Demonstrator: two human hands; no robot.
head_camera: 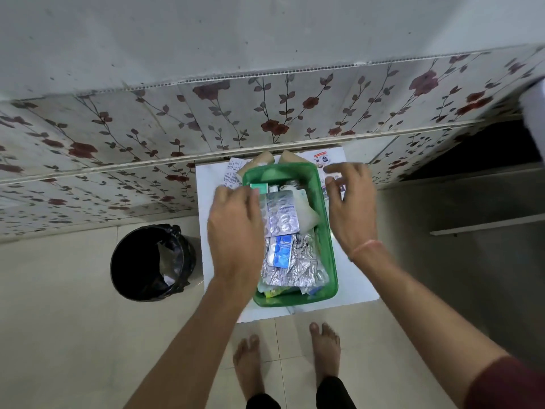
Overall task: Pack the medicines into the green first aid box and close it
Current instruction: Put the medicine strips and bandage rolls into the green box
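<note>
Both hands hover over green box (326,231), apparently holding nothing.

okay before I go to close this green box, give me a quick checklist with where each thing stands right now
1. Green box sits flat on the white table: ok.
2. Blister strips lie below the rim: cannot tell.
3. Lid within reach: cannot tell, none is clearly visible.
4. Left hand free: cannot tell, it covers the box's left side.
5. Right hand free: ok, fingers spread and empty.
6. Everything packed: not ok, printed leaflets lie behind the box.
</note>
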